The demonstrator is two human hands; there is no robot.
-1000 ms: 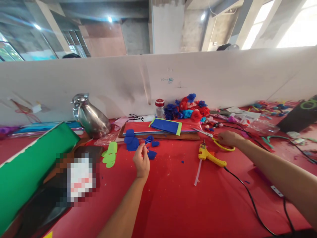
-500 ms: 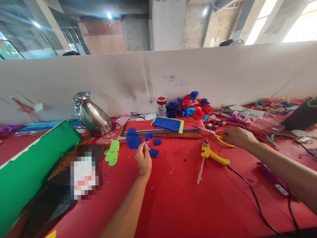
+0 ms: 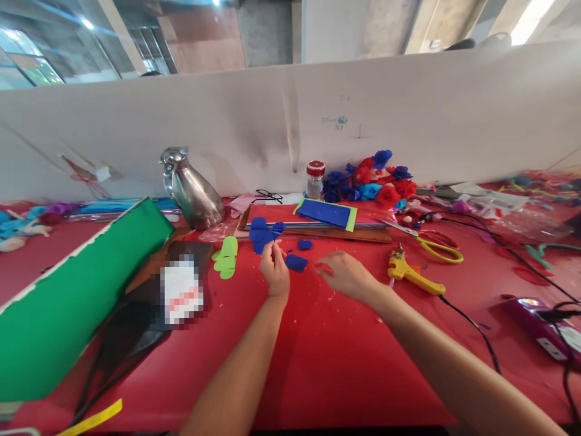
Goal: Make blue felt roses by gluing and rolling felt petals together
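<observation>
My left hand (image 3: 275,271) is closed in a pinch on a small blue flower (image 3: 278,228), its head showing just above the fingertips. Blue petal pieces (image 3: 258,229) lie behind that hand. Two more cut pieces, a small blue one (image 3: 304,244) and a larger blue one (image 3: 296,263), rest on the red table between my hands. My right hand (image 3: 344,274) hovers to the right of these pieces, fingers curved and apart, with nothing visible in them. Farther right lie a yellow glue gun (image 3: 411,275) and yellow-handled scissors (image 3: 439,247).
Green petal pieces (image 3: 226,258) lie left of my hands, near a black bag (image 3: 131,324) and a green board (image 3: 86,297). At the back stand a metal jug (image 3: 195,194), a red-lidded jar (image 3: 315,181) and a heap of flowers (image 3: 374,181). A purple power strip (image 3: 540,333) lies right.
My right hand has come left from beside the scissors to near the blue pieces. The left hand keeps its pinch on the blue flower. The camera view has shifted.
</observation>
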